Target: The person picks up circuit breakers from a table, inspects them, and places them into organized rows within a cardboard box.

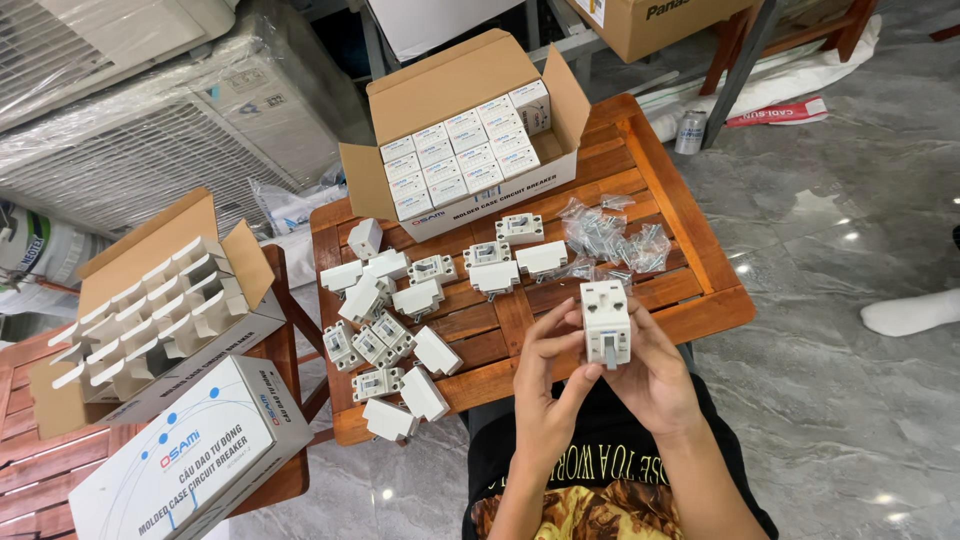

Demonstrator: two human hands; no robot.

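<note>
Both my hands hold one white circuit breaker (606,322) with a grey lever, upright above the near edge of the wooden slatted table (690,235). My left hand (548,385) grips its left side and bottom, fingers curled around it. My right hand (655,375) supports its right side from behind. Several more white breakers (400,310) lie scattered across the table's left and middle. Small clear bags of screws (612,238) sit in a pile just beyond the held breaker.
An open cardboard box (470,140) full of small white cartons stands at the table's far edge. On the left, another open box (160,300) holds empty white cartons beside a closed white box (190,455). A drink can (690,132) stands on the tiled floor.
</note>
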